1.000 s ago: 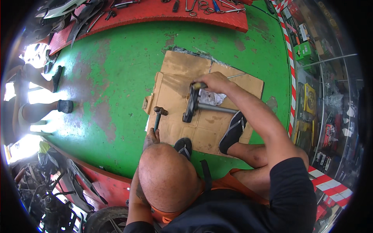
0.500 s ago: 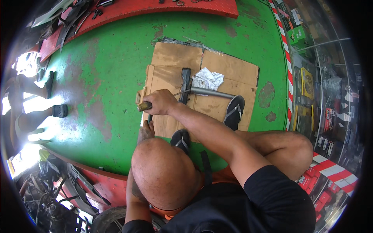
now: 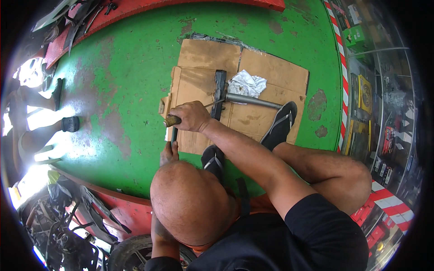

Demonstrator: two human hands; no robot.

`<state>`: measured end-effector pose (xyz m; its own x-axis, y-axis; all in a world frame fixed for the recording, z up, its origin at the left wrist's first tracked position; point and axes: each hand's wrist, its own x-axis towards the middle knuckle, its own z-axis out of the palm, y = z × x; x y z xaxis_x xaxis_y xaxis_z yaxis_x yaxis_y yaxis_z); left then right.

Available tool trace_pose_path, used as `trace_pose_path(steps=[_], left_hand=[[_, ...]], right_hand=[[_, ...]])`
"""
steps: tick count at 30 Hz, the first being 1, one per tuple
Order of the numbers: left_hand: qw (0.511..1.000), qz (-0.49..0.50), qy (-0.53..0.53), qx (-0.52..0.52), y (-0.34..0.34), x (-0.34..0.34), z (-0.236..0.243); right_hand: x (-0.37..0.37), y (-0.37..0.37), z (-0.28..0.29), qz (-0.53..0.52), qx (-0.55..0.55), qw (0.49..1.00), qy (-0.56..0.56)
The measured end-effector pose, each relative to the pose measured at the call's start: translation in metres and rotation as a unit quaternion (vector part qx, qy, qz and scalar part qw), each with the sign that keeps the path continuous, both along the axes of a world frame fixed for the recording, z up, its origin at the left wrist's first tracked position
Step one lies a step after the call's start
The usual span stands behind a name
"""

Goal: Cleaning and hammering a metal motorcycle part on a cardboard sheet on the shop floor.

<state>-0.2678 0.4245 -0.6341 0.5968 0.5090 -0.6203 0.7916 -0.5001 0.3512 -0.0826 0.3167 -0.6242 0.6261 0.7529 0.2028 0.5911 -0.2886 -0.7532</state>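
My right hand [image 3: 193, 116] is closed round the brown-yellow handle [image 3: 172, 120] of a long tool that looks like a screwdriver. Its thin shaft runs right to the dark crossbar [image 3: 220, 88] of a T-shaped metal part. From the bar a grey tapered tube [image 3: 253, 100] extends right, its far end against my right sandal [image 3: 281, 126]. My left hand [image 3: 170, 152], partly hidden behind my knee, is closed on a dark rod [image 3: 174, 135]. The rod's upper end reaches close below the tool handle; what it belongs to does not show.
Flattened cardboard [image 3: 203, 53] lies under the metal part, with a crumpled white rag [image 3: 247, 84] beside the tube. Red platforms [image 3: 181, 9] border the green floor. On the right stands a glass display case [image 3: 386, 90]. Another person's legs [image 3: 43, 131] are at left.
The whole view has shifted a little, with the cardboard now higher and slightly to the right. Against the cardboard, my right hand has come slightly nearer me. Both grips look the same.
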Motion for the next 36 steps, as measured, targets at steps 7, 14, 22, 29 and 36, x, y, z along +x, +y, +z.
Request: trace_pose_path(steps=[7,14,22,29,36], left_hand=[[0.842,0.386,-0.321,-0.197,-0.013,-0.044,0.047],[0.852,0.331,-0.294,-0.279,-0.006,-0.016,0.081],[0.778,0.351,-0.493,-0.167,0.086,-0.039,0.185],[0.819,0.346,-0.436,-0.140,0.064,-0.037,0.150],[0.896,0.304,-0.241,-0.215,0.016,-0.035,0.102]], right_hand=[[0.003,0.011,-0.006,-0.040,0.003,0.999,-0.025],[0.011,0.018,-0.001,-0.112,0.031,0.993,-0.016],[0.006,0.023,-0.011,-0.103,0.033,0.992,-0.067],[0.001,0.025,-0.020,-0.105,0.031,0.989,-0.096],[0.003,0.027,-0.021,-0.130,0.039,0.985,-0.111]])
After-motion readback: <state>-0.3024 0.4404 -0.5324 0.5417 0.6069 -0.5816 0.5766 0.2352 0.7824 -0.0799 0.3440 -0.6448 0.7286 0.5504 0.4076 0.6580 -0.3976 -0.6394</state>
